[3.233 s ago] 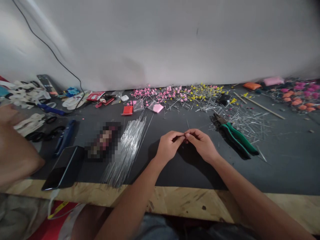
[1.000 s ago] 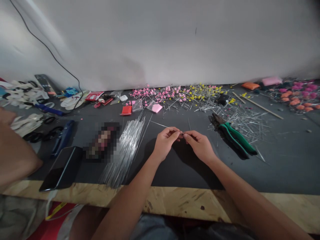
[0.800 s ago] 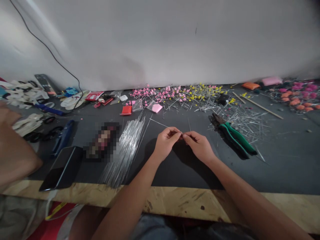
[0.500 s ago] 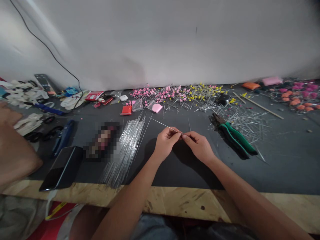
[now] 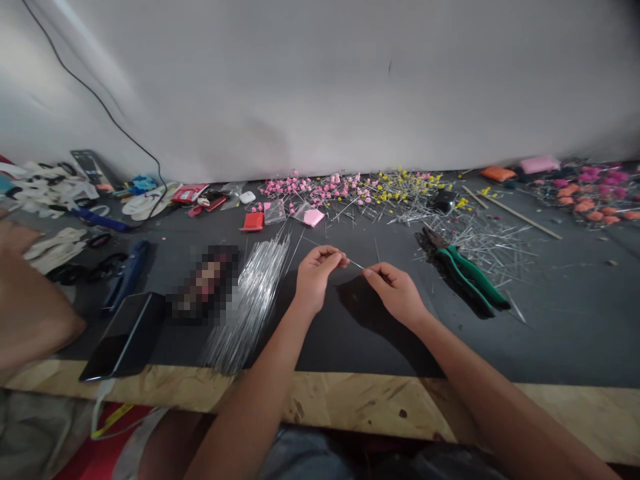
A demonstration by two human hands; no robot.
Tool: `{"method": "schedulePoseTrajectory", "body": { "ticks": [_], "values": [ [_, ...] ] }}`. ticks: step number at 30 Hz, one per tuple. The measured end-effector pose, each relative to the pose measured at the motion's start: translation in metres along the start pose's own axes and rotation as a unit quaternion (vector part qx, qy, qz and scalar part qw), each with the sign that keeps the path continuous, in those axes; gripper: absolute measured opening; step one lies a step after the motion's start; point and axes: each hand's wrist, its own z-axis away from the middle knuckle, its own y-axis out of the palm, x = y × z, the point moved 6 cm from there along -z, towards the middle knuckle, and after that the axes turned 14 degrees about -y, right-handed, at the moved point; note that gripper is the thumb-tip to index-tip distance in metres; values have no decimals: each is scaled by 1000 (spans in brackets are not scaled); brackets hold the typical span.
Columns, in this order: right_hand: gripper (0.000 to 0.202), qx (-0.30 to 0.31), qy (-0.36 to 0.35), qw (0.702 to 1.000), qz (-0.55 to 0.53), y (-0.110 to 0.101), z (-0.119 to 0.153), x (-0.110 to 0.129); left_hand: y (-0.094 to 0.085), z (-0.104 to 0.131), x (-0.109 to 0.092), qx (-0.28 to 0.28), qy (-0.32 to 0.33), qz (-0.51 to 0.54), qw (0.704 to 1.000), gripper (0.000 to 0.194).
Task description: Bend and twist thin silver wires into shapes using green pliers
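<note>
My left hand (image 5: 320,270) pinches a thin silvery wire (image 5: 355,264) between thumb and fingers, above the dark table mat. At the wire's other end, my right hand (image 5: 393,287) is closed on it in a pinch. A short stretch of the wire shows between the two hands. To the left of my left hand lies a bundle of straight silvery wires (image 5: 257,290). Green-handled pliers (image 5: 467,277) rest to the right of my right hand, beside a loose heap of cut wires (image 5: 500,243).
Wires with pink tips (image 5: 320,190) and yellow tips (image 5: 407,187) lie along the wall. A phone (image 5: 123,337), a blue stapler-like tool (image 5: 127,277) and white strips (image 5: 55,250) are at left, near another person's arm (image 5: 35,307). Orange and magenta pieces (image 5: 595,193) sit at far right.
My left hand has moved left, away from my right hand, so more wire shows between them. My right hand has stayed nearly in place.
</note>
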Motion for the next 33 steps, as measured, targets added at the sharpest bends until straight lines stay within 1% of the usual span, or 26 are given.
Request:
{"method": "schedulePoseTrajectory", "body": {
  "ticks": [4, 7, 13, 17, 20, 24, 26, 27, 31, 33],
  "values": [
    [29, -5, 3, 1000, 4, -1, -1, 0, -6, -2, -5, -18, 3, 26, 1000, 12],
    [29, -6, 6, 1000, 7, -1, -1, 0, -11, -4, -10, -20, 11, 46, 999, 11],
    [27, -8, 15, 1000, 2, -1, -1, -1, -28, -10, -19, -40, 40, 92, 994, 8],
    [27, -15, 18, 1000, 1, -2, -1, -2, -36, -13, -22, -48, 41, 110, 992, 9],
    [27, -35, 23, 999, -3, -5, 0, -3, -44, -15, -24, -59, 42, 130, 989, 11],
    [31, -83, 41, 995, -21, -11, 0, -7, -52, -14, -24, -86, 38, 151, 984, 14],
    [32, -95, 39, 994, -23, -12, -1, -8, -47, -13, -21, -83, 24, 134, 987, 15],
    [32, -94, 36, 995, -23, -12, -1, -9, -41, -12, -19, -71, 13, 120, 990, 16],
    [31, -67, 28, 997, -14, -9, -2, -7, -9, -5, -3, 19, -50, 49, 997, 28],
    [30, -47, 15, 999, -4, -6, -1, -3, 5, 0, 6, 60, -74, 10, 995, 30]
  ]
}}
